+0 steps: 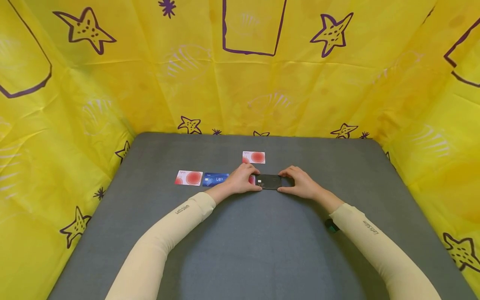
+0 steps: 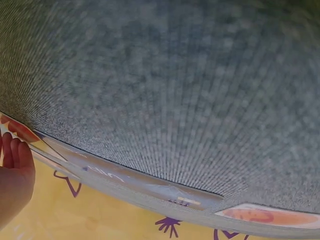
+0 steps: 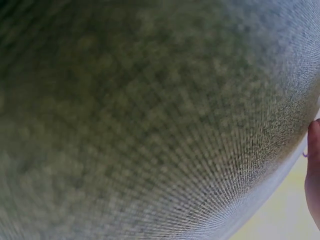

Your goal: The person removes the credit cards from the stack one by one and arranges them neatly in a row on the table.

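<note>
A black card [image 1: 268,181] marked VIP lies at the table's middle, between the two hands. My left hand [image 1: 239,180] holds its left end, fingers at the far corner and thumb at the near one. My right hand [image 1: 301,183] grips the right end the same way. Partly hidden behind the left hand's fingers is a red-and-white card [image 1: 252,179], just left of the black one. A blue VIP card [image 1: 215,179] lies left of that hand; it also shows in the left wrist view [image 2: 135,180]. In the right wrist view only part of the right hand [image 3: 313,172] appears.
Farther left in the row lies another red-and-white card [image 1: 189,178]. One more red-and-white card [image 1: 253,157] lies beyond the left hand. The grey table [image 1: 258,250] is bounded by yellow patterned cloth [image 1: 240,100] at the back and sides.
</note>
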`<move>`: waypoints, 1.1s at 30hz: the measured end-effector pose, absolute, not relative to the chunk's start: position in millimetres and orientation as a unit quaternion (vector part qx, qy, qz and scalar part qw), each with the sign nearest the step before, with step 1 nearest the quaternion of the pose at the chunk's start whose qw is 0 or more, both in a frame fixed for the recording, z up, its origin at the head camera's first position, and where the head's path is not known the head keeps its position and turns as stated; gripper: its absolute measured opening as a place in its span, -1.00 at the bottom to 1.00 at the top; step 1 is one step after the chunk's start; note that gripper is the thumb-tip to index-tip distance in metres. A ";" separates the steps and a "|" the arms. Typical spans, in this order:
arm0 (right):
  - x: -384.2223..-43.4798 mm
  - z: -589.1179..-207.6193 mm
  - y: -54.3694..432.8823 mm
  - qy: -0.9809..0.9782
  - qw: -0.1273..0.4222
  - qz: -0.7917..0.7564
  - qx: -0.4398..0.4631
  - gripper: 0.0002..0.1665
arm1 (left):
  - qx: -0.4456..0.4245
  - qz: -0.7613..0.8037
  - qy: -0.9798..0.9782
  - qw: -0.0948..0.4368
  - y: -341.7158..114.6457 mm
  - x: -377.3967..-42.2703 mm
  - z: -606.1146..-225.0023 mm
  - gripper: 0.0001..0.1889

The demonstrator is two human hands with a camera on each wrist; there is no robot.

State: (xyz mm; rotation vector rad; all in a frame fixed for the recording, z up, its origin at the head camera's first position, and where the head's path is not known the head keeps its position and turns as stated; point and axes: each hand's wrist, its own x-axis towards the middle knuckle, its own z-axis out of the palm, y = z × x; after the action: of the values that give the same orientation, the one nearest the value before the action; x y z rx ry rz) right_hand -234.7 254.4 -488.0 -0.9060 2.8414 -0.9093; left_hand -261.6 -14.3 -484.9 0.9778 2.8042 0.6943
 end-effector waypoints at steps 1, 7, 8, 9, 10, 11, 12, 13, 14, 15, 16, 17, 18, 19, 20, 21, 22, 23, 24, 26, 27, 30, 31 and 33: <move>-234.6 -487.8 253.9 0.911 0.011 -0.290 -0.292 -0.39 | 0.320 0.227 0.919 0.046 -14.4 -261.6 -485.2 -0.43; -234.7 -487.8 252.9 0.914 0.019 -0.288 -0.286 -0.40 | 0.319 0.232 0.918 0.048 -15.0 -260.8 -485.8 -0.43; -234.7 -487.5 252.8 0.914 0.021 -0.289 -0.284 -0.39 | 0.319 0.234 0.917 0.048 -15.1 -260.6 -485.8 -0.43; -234.7 -487.5 252.8 0.914 0.022 -0.289 -0.283 -0.39 | 0.319 0.235 0.917 0.048 -15.2 -260.5 -485.8 -0.43; -234.8 -487.4 252.8 0.915 0.022 -0.289 -0.281 -0.39 | 0.320 0.236 0.916 0.047 -15.3 -260.5 -485.9 -0.43; -234.9 -487.1 252.8 0.915 0.022 -0.290 -0.281 -0.39 | 0.320 0.236 0.916 0.047 -15.4 -260.5 -485.9 -0.43; -234.9 -487.0 252.7 0.915 0.021 -0.289 -0.280 -0.40 | 0.320 0.236 0.916 0.049 -15.5 -260.5 -485.7 -0.43; -234.9 -486.8 252.6 0.915 0.020 -0.290 -0.280 -0.40 | 0.322 0.236 0.916 0.049 -15.8 -260.5 -485.4 -0.44; -235.0 -486.7 252.6 0.915 0.020 -0.290 -0.280 -0.40 | 0.322 0.236 0.916 0.051 -16.1 -260.6 -485.2 -0.44; -235.2 -486.9 252.7 0.915 0.020 -0.289 -0.279 -0.40 | 0.322 0.235 0.916 0.053 -16.4 -260.9 -485.0 -0.44; -235.4 -486.9 252.8 0.915 0.019 -0.290 -0.279 -0.40 | 0.321 0.235 0.916 0.055 -16.8 -261.1 -484.7 -0.44; -235.7 -486.8 252.9 0.915 0.019 -0.292 -0.278 -0.40 | 0.320 0.236 0.916 0.058 -17.1 -261.4 -484.6 -0.44; -236.1 -486.7 253.0 0.915 0.020 -0.293 -0.277 -0.40 | 0.320 0.237 0.915 0.060 -17.4 -261.7 -484.5 -0.44; -236.4 -486.7 253.2 0.915 0.021 -0.294 -0.276 -0.40 | 0.320 0.239 0.915 0.061 -17.6 -261.8 -484.4 -0.44; -236.7 -486.7 253.3 0.915 0.022 -0.296 -0.275 -0.40 | 0.319 0.241 0.914 0.064 -17.8 -261.9 -484.2 -0.44; -237.0 -486.8 253.5 0.914 0.023 -0.297 -0.274 -0.40 | 0.320 0.242 0.914 0.065 -18.0 -262.1 -484.1 -0.44; -237.2 -486.7 253.6 0.914 0.024 -0.299 -0.274 -0.40 | 0.320 0.243 0.914 0.065 -18.1 -262.2 -484.1 -0.44; -237.5 -486.8 253.7 0.914 0.026 -0.300 -0.273 -0.40 | 0.320 0.244 0.913 0.065 -18.2 -262.3 -484.2 -0.44; -237.6 -487.1 253.9 0.914 0.028 -0.300 -0.272 -0.39 | 0.321 0.244 0.913 0.067 -18.3 -262.2 -484.0 -0.44; -237.9 -487.4 254.0 0.914 0.030 -0.299 -0.271 -0.39 | 0.320 0.245 0.913 0.067 -18.4 -262.4 -483.9 -0.44; -238.0 -487.6 254.0 0.915 0.030 -0.299 -0.271 -0.39 | 0.320 0.244 0.913 0.066 -18.4 -262.5 -484.0 -0.44; -238.1 -487.6 253.9 0.915 0.033 -0.297 -0.271 -0.39 | 0.321 0.245 0.913 0.062 -18.6 -262.4 -484.0 -0.45; -238.1 -487.5 253.8 0.914 0.033 -0.298 -0.272 -0.38 | 0.322 0.244 0.913 0.061 -18.6 -262.4 -484.1 -0.45; -237.9 -487.2 253.6 0.914 0.036 -0.299 -0.273 -0.38 | 0.324 0.244 0.912 0.059 -18.6 -262.5 -484.2 -0.45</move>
State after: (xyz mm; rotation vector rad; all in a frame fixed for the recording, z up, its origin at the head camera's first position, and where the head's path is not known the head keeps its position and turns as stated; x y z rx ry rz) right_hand -237.9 253.6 -487.2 -0.8374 2.8077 -0.9182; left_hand -262.5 -18.6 -484.2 0.9803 2.7622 0.7391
